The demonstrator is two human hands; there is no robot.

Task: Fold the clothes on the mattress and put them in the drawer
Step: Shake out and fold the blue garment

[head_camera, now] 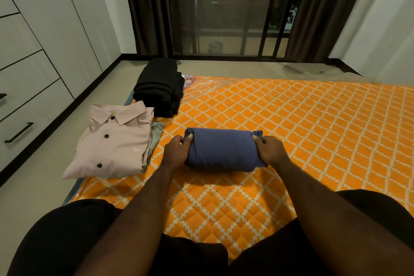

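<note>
A blue garment (221, 149), folded into a thick bundle, lies on the orange patterned mattress (313, 132) in front of me. My left hand (177, 152) grips its left end and my right hand (270, 150) grips its right end. To the left, at the mattress edge, a folded pale pink button shirt (114, 141) rests on top of a light green garment (156, 133). Behind that stands a stack of folded black clothes (160, 87). White drawers with black handles (19, 132) line the wall at the far left.
Tall white cupboard doors (67, 18) rise above the drawers. Dark curtains (147, 6) frame a barred glass door (230, 11) at the back. Grey floor (44, 186) runs between mattress and drawers. My knees in black shorts (67, 231) rest at the mattress's near edge.
</note>
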